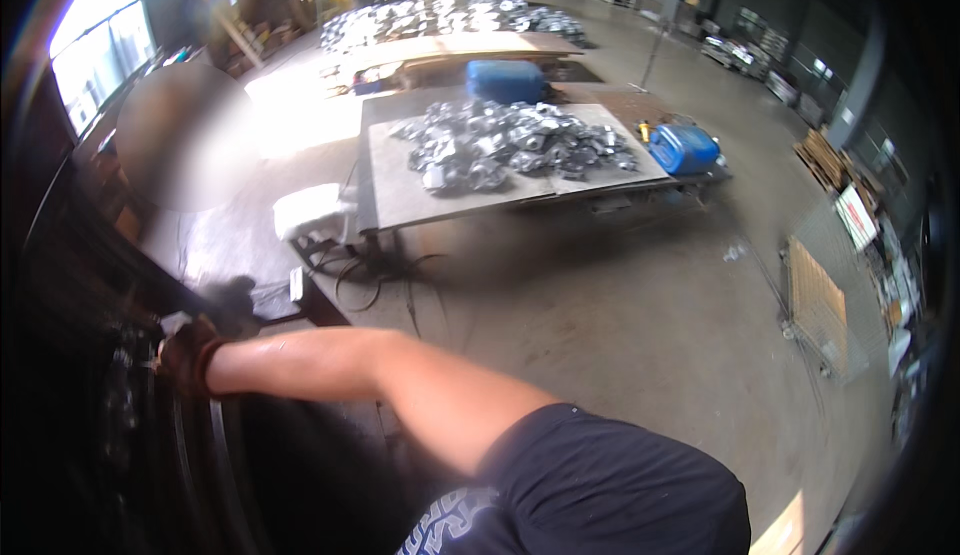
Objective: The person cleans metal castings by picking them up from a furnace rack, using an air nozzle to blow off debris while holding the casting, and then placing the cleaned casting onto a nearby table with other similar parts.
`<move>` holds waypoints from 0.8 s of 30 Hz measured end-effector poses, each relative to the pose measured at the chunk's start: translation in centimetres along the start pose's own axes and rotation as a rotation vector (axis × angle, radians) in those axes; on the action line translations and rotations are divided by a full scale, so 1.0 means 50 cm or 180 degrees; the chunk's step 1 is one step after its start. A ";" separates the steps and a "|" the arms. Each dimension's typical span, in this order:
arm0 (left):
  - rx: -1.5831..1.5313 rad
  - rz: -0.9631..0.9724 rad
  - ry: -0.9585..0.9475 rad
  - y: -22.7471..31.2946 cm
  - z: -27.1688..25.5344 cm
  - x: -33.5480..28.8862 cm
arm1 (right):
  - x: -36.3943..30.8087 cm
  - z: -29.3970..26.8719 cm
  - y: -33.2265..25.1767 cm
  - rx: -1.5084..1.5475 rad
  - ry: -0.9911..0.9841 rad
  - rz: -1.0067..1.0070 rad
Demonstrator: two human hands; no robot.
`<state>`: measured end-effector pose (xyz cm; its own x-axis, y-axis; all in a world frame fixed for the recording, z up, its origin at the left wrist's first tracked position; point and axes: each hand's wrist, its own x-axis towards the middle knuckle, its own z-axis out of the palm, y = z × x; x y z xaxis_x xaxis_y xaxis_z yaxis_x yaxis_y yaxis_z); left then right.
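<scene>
At far left stands dark machinery [125,395], glossy in places, its details lost in shadow. The person's right hand [190,355] is at it; whether the fingers grip anything cannot be told. The left hand is out of view. Pale print marks the dark shirt [620,485]. Beyond, silvery metal parts [515,145] heap on a table [400,205]. Rightmost, a white board [856,217] bears red marks, too small to read.

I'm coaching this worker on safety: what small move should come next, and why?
Probably turn the head left toward the right hand: it is beside dark equipment near the picture's left edge, too dim to tell whether it grips anything.
</scene>
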<state>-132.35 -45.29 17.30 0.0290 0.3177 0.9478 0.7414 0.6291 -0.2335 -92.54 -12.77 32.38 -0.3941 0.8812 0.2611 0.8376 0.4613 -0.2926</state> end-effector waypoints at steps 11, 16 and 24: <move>-0.1528 -0.1278 -0.1628 0.001 -0.091 0.017 | 0.036 -0.004 0.100 0.1021 -0.0326 0.0873; -0.1675 -0.1494 -0.1672 -0.009 -0.155 0.083 | 0.069 -0.063 -0.067 0.0163 0.0037 -0.0096; -0.1623 -0.0822 -0.2234 0.037 0.082 0.303 | 0.165 0.012 -0.128 0.0112 -0.0141 -0.0438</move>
<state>-133.30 -36.42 30.35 -0.4711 0.6750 0.5679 0.8801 0.4031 0.2510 -101.38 -8.38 35.85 -0.5211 0.8128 0.2604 0.7611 0.5806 -0.2892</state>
